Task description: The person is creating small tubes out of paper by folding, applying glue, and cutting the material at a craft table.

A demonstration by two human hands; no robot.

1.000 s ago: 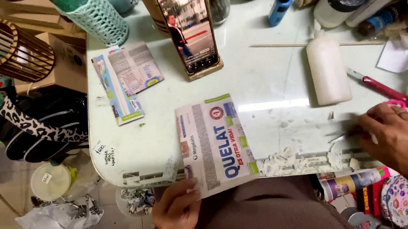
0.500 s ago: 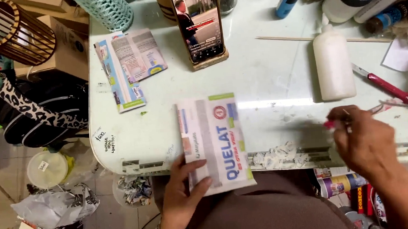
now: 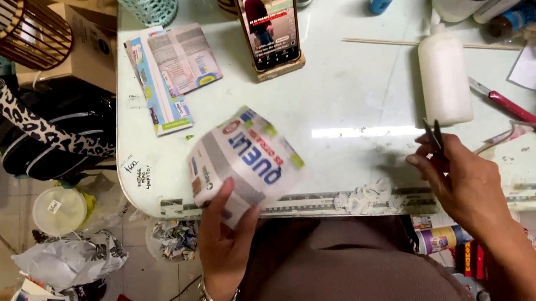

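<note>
My left hand (image 3: 223, 234) grips a flattened printed cardboard box (image 3: 244, 161), grey and white with blue lettering, and lifts it off the near edge of the pale table (image 3: 351, 96). The box is turned and blurred. My right hand (image 3: 462, 182) is closed on a pair of small scissors (image 3: 433, 135), whose dark blades point away from me just below a white glue bottle (image 3: 444, 74).
A phone (image 3: 269, 23) leans on a stand at the back. Cut packaging pieces (image 3: 173, 72) lie at the left, a red-handled tool (image 3: 513, 109) and a thin stick (image 3: 385, 41) at the right. Bottles line the back. A patterned bag (image 3: 38, 136) and paper scraps lie on the floor.
My left hand has raised and rotated the box, which lay flat before. My right hand has picked up the scissors and moved left, toward the middle.
</note>
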